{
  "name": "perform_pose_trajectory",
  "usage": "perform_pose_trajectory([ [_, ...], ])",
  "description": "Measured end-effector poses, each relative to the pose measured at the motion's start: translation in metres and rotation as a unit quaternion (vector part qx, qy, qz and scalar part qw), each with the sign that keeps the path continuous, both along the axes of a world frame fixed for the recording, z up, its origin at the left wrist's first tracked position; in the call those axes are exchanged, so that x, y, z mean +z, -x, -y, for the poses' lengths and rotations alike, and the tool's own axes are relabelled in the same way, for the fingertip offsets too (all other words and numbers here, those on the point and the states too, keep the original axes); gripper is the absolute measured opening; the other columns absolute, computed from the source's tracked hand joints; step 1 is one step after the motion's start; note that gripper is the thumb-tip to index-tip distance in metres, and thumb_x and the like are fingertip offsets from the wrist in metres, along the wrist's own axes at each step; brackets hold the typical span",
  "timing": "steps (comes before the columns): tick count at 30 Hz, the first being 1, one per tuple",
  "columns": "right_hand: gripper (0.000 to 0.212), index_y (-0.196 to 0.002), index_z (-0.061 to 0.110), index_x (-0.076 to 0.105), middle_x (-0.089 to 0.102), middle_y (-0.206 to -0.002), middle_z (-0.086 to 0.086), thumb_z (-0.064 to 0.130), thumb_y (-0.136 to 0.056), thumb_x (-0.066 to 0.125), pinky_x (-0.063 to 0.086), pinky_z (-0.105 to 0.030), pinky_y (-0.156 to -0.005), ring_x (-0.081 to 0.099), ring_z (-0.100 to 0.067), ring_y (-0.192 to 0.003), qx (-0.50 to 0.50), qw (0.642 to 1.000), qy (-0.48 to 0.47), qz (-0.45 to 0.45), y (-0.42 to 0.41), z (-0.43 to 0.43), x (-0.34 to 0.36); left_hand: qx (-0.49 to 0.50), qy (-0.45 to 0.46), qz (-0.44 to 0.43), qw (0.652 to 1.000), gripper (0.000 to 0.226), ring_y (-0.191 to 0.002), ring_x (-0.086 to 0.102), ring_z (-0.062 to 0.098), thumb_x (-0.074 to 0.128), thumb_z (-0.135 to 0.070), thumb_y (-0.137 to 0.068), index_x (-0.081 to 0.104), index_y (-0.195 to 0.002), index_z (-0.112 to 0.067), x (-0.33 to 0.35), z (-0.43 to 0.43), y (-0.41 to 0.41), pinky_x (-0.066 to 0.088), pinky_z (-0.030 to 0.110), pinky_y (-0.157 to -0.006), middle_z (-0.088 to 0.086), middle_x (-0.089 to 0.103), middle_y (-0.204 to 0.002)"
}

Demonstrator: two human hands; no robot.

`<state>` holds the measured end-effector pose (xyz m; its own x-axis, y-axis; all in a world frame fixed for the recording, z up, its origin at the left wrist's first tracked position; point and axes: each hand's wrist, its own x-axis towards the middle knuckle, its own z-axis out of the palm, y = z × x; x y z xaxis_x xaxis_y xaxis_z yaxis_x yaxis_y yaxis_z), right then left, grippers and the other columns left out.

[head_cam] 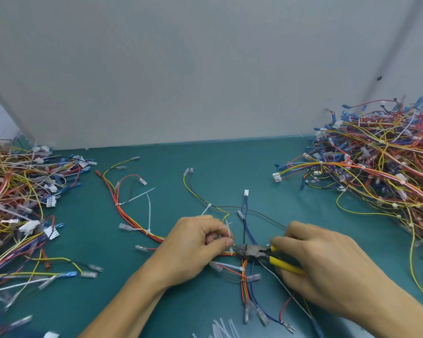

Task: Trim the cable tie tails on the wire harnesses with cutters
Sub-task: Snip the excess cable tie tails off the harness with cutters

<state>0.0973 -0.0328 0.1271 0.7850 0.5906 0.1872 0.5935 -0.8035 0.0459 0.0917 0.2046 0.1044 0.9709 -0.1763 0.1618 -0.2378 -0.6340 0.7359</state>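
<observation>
One wire harness [132, 223] of red, orange, yellow and blue wires lies spread across the middle of the green mat. My left hand [193, 247] pinches a white cable tie tail [228, 230] that stands up from the bundle. My right hand [320, 262] grips the yellow handles of the cutters [250, 251]. Their dark jaws point left and sit at the base of that tail, right against my left fingertips. Two more long white tie tails [144, 208] stick out of the same harness further left, and a shorter one [227, 265] lies under the cutters.
A big tangled pile of harnesses [381, 162] fills the right side, and another pile [17, 203] fills the left. Cut white tie pieces [224, 329] lie at the near edge. A pale wall panel [205, 81] closes off the back of the mat.
</observation>
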Motion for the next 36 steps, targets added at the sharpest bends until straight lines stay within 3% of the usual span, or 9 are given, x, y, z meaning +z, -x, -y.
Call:
perform_pose_trajectory([
  [7,0.015,-0.076,0.033,0.06,0.052,-0.074,0.012,0.048,-0.074,0.061,0.027,-0.021,-0.046,0.052,-0.014,-0.057,0.007,1.0,-0.003,-0.002,0.002,-0.0034,0.0002,-0.001,0.002,-0.004,1.0,0.015,-0.058,0.041,0.005,0.07,-0.021,-0.085,0.068,-0.073,-0.03,0.0001,-0.0005,0.0,0.033,0.013,-0.058,-0.01,0.04,-0.057],
  [12,0.019,-0.071,0.033,0.059,0.051,-0.069,0.012,0.045,-0.069,0.073,0.024,-0.021,-0.042,0.048,-0.014,-0.051,0.017,1.0,0.003,0.023,0.0012,-0.0039,-0.0019,-0.001,0.005,-0.01,1.0,0.014,-0.058,0.041,0.005,0.07,-0.021,-0.085,0.068,-0.073,-0.028,-0.0005,-0.0007,-0.0001,0.033,0.013,-0.058,-0.01,0.04,-0.057],
  [16,0.021,-0.071,0.031,0.059,0.051,-0.068,0.01,0.045,-0.068,0.075,0.022,-0.022,-0.042,0.05,-0.016,-0.05,0.031,0.999,0.013,0.043,0.0003,-0.0036,-0.0034,0.002,0.008,-0.013,1.0,0.015,-0.057,0.04,0.005,0.07,-0.022,-0.085,0.067,-0.072,-0.03,-0.001,-0.0005,-0.0004,0.033,0.013,-0.058,-0.01,0.039,-0.056],
  [27,0.018,-0.073,0.028,0.061,0.052,-0.068,0.009,0.038,-0.068,0.076,0.038,-0.027,-0.039,0.054,-0.019,-0.053,0.053,0.998,-0.001,0.041,-0.0017,-0.0047,-0.0072,0.001,0.007,-0.013,1.0,0.016,-0.056,0.038,0.006,0.07,-0.021,-0.085,0.067,-0.071,-0.029,-0.0012,0.0007,-0.0008,0.034,0.016,-0.057,-0.009,0.039,-0.055],
  [36,0.017,-0.071,0.028,0.059,0.051,-0.064,0.011,0.04,-0.072,0.071,0.037,-0.029,-0.035,0.052,-0.02,-0.051,0.048,0.999,-0.003,0.025,-0.0007,-0.0059,-0.0059,0.001,0.018,-0.017,1.0,0.015,-0.056,0.036,0.006,0.069,-0.021,-0.085,0.067,-0.071,-0.025,-0.002,0.0005,-0.0005,0.034,0.022,-0.058,-0.009,0.037,-0.054],
])
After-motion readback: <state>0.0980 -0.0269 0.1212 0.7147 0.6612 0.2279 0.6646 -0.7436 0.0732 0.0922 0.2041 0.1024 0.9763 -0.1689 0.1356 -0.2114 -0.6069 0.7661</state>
